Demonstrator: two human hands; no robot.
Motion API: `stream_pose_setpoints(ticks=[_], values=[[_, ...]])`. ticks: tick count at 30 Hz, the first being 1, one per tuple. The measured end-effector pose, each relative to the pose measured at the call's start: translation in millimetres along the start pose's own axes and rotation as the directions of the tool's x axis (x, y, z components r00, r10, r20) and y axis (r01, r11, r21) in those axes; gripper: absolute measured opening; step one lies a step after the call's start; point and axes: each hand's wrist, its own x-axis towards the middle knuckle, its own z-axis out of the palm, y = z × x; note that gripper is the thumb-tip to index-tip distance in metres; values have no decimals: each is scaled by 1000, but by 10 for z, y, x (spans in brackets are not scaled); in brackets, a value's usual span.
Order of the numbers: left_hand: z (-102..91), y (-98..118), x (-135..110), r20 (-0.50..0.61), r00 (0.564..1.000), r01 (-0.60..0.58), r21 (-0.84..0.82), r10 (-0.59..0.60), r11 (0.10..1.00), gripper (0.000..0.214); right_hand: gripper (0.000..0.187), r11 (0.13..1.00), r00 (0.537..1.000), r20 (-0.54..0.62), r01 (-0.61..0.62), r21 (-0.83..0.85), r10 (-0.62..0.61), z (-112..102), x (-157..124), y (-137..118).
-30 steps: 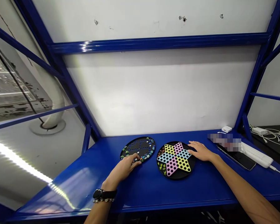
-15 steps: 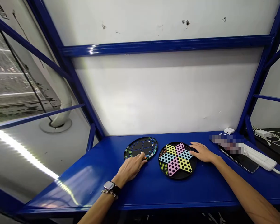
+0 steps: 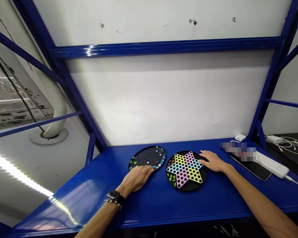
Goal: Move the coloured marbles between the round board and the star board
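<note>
Round black marble board (image 3: 147, 158) sits on blue metal bench (image 3: 149, 205), w/ L hand (image 3: 136, 178) fingertips (image 3: 150, 169) on its near edge, loosely curled, poss. pinching a marble, can't tell. R hand (image 3: 212, 161) lies open, holding nothing, fingers on star-shaped Chinese checkers board (image 3: 186, 170) just beside; phone (image 3: 250, 167) nearby.

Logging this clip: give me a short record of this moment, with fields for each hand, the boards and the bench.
left: left hand lies on the near edge of a round black board, holding nothing visible
right: right hand rests on the rim of a Chinese checkers board, holding nothing visible
pieces: glass marbles around the round board's edge
bench: blue metal bench
nearby: smartphone, power strip
</note>
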Motion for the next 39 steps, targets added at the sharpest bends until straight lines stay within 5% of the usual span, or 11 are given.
stream_pose_setpoints(ticks=[11, 19, 23, 26, 29, 31, 35, 39], values=[[16, -8, 65, -9, 1000, -14, 153, 15, 988, 49, 74, 1000, 1000, -9, 2, 6, -2, 22, 10, 25], [72, 43, 60, 21, 996, 76, 329, -88, 941, 46, 73, 1000, 1000, -14, 11, 3, -11, 18, 11, 24], [76, -12, 36, 10, 996, 84, 270, -90, 959, 42, 74, 1000, 1000, -7, 7, 3, -7, 14, 9, 14], [26, 14, 34, -103, 985, 148, 70, -140, 987, 45, 74, 1000, 1000, 2, 4, 11, -4, 2, -2, 0], [-57, 309, 95, -190, 974, 104, -123, -126, 987, 50, 74, 1000, 1000, 3, 6, 17, -6, -10, -11, -12], [-97, 662, 173, -172, 985, -22, -176, -8, 984, 50, 74, 1000, 1000, 0, 2, 12, -2, -8, -8, -9], [-83, 1379, 361, -68, 952, -303, -99, 297, 948, 41, 72, 1000, 1000, -23, -1, -8, 1, 15, 18, 17], [-36, 1650, 427, -32, 931, -362, 9, 363, 932, 31, 72, 1000, 999, -29, 16, -11, -17, 25, 31, 29]])
